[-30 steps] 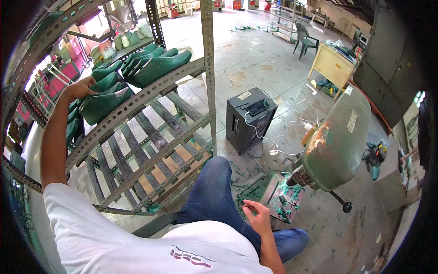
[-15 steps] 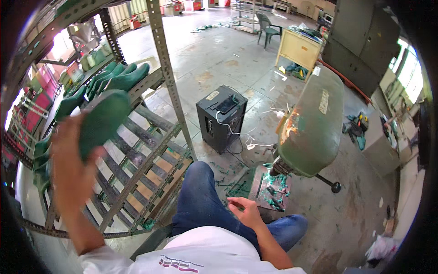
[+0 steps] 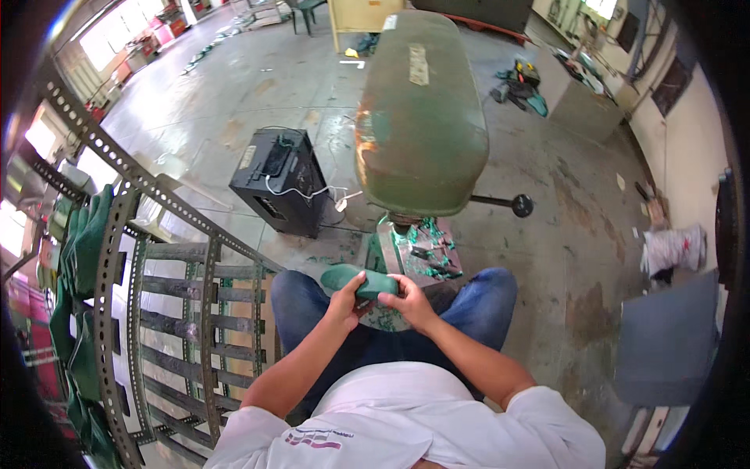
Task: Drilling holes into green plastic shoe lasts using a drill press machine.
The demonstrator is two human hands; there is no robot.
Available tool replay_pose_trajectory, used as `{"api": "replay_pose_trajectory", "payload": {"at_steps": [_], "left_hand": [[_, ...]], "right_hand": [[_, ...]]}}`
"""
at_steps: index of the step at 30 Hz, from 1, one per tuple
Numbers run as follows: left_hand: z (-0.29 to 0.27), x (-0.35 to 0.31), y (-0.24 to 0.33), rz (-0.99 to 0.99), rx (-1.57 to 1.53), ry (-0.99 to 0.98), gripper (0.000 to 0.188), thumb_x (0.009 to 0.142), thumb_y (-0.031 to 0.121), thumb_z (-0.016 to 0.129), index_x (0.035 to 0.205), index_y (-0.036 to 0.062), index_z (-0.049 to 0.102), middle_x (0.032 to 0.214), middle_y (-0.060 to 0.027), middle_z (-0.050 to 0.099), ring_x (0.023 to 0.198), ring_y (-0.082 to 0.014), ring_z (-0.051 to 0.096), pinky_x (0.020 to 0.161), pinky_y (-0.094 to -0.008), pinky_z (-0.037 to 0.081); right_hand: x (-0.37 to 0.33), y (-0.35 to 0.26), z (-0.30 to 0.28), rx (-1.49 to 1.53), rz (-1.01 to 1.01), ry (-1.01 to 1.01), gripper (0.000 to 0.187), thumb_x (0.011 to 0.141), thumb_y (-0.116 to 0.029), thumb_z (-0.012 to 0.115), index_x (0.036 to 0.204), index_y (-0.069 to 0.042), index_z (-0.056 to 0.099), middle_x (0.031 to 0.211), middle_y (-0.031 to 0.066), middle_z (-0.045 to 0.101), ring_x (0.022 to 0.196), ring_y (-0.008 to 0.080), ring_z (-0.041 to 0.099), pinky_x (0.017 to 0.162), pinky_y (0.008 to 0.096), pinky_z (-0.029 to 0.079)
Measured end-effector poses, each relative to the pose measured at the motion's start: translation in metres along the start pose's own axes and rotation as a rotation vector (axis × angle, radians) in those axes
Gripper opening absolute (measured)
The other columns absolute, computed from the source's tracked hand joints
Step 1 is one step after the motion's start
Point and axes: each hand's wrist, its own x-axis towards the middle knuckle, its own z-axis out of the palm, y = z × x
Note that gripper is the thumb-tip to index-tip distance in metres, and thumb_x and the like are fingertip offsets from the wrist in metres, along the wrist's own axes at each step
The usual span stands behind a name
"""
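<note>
A smooth green shoe last (image 3: 336, 277) lies level above my lap, between both hands. My left hand (image 3: 345, 305) grips its middle from the near side, thumb on top. Around its right end closes my right hand (image 3: 412, 303), with the thumb on the near face; the fingers beneath are partly hidden. Just beyond stands a drill press with a worn green head (image 3: 426, 133). Green shavings litter its metal table (image 3: 437, 262). Whatever is mounted under the head is mostly out of sight.
At my left stands a perforated metal rack (image 3: 208, 320) with several green lasts (image 3: 84, 242) beside it. A black speaker-like box (image 3: 277, 184) with white cables sits ahead. The press lever's knob (image 3: 521, 205) sticks out rightward. A grey panel (image 3: 664, 336) is at right.
My left hand has brought the shoe last from the rack to in front of my lap. My right hand has closed on it too. The view has turned right.
</note>
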Motion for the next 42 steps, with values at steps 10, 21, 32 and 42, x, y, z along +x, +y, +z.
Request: {"api": "replay_pose_trajectory", "payload": {"at_steps": [10,21,32,42], "left_hand": [[0.021,0.052,-0.013,0.973,1.605,-0.097,0.115,0.063,0.05,0.102,0.162,0.0208,0.049,0.164,-0.0135,0.049,0.156,-0.0357,0.043,0.123,-0.0615,0.033],[0.022,0.132,0.03,1.115,1.606,-0.41,0.073,0.059,0.012,0.092,0.129,0.0189,0.076,0.112,-0.0151,0.071,0.107,-0.0416,0.071,0.093,-0.0511,0.06],[0.039,0.172,0.027,1.086,1.737,-0.282,0.079,0.059,0.016,0.096,0.135,0.0201,0.073,0.117,-0.0144,0.075,0.112,-0.0383,0.072,0.097,-0.0502,0.06],[0.041,0.177,0.035,1.092,1.795,-0.254,0.078,0.065,0.023,0.096,0.139,0.0211,0.072,0.126,-0.0131,0.076,0.121,-0.0364,0.07,0.103,-0.0496,0.057]], "right_hand": [[0.043,0.04,-0.074,0.283,0.224,0.243,0.025,0.094,-0.031,0.082,0.112,-0.014,0.077,0.094,-0.006,0.069,0.077,0.0064,0.057,0.068,0.0239,0.045],[0.049,0.04,-0.099,0.223,0.215,0.415,0.025,0.105,-0.025,0.073,0.119,-0.005,0.074,0.103,0.0085,0.075,0.086,0.0186,0.074,0.072,0.0357,0.064],[-0.051,-0.3,-0.083,-0.156,-0.643,0.504,0.038,0.111,-0.036,0.06,0.113,-0.003,0.08,0.097,0.0063,0.077,0.079,0.0135,0.064,0.075,0.0322,0.053],[-0.058,-0.374,-0.046,-1.438,-0.145,0.267,0.024,0.089,-0.01,0.07,0.107,0.002,0.081,0.077,0.0234,0.07,0.069,0.0375,0.068,0.068,0.0458,0.054]]}}
